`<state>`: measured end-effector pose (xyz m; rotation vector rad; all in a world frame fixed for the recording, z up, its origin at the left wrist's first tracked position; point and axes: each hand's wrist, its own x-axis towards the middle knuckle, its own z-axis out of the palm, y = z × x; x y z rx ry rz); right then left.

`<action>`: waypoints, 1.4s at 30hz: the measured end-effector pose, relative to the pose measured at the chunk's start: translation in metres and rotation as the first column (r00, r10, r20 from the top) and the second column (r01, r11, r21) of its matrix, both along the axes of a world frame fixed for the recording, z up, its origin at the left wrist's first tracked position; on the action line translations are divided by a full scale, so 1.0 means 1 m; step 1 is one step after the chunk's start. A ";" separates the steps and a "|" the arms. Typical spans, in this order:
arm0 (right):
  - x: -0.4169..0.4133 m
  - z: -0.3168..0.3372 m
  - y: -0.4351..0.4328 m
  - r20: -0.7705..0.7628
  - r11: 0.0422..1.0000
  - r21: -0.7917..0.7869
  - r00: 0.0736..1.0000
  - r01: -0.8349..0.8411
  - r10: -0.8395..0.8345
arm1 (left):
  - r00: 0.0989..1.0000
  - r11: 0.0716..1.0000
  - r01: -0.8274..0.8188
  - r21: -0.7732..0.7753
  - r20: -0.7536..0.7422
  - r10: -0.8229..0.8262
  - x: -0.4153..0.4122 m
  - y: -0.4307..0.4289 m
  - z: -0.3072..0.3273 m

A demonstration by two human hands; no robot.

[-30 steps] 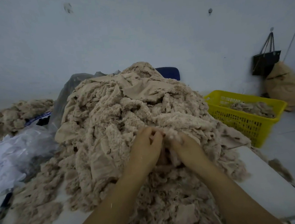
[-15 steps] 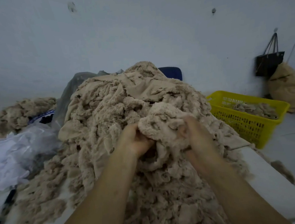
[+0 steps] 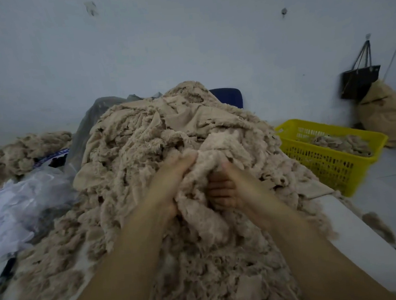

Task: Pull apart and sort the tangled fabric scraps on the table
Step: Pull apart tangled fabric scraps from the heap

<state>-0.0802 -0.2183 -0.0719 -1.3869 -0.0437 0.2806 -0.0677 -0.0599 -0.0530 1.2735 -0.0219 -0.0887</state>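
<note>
A big heap of tangled beige fabric scraps (image 3: 157,139) covers the middle of the white table (image 3: 358,243). Both my hands are dug into its near slope. My left hand (image 3: 170,176) grips a clump of beige scraps (image 3: 207,153), fingers curled over its top. My right hand (image 3: 229,190) grips the same clump from the right, its fingers curled under and facing me. The clump is lifted a little off the heap between the hands. Both forearms reach in from the bottom edge.
A yellow plastic basket (image 3: 332,162) holding some scraps stands off the table's right side. Crumpled clear and white plastic bags (image 3: 17,208) lie at the left, with a second scrap pile (image 3: 18,156) behind them. A black bag (image 3: 360,83) hangs on the wall above a stuffed sack (image 3: 383,112).
My hands gathered a clump from the heap, lifted it, and have now drawn it down and toward me, with the right hand turned palm up.
</note>
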 end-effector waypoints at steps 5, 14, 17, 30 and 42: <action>0.038 0.011 0.020 -0.275 0.955 0.270 0.961 0.118 -0.041 | 0.962 0.896 0.060 0.441 0.214 -0.170 -0.020 -0.005 -0.010; 0.084 -0.018 -0.030 -0.456 0.771 0.363 0.821 0.523 -0.343 | 0.978 0.960 -0.155 -0.233 0.103 0.182 -0.018 0.044 0.006; 0.085 -0.032 -0.031 -0.471 0.710 0.408 0.798 0.574 -0.376 | 0.953 0.884 -0.247 -0.397 0.065 0.295 -0.012 0.053 0.013; 0.003 0.001 0.056 0.433 0.855 -0.518 0.863 0.002 0.260 | 0.999 0.966 -0.028 -0.255 -0.023 0.023 -0.009 0.026 0.013; -0.001 0.013 0.058 0.316 0.960 -0.227 0.920 -0.164 0.232 | 0.997 0.977 -0.080 -0.200 -0.013 0.079 -0.013 0.023 0.019</action>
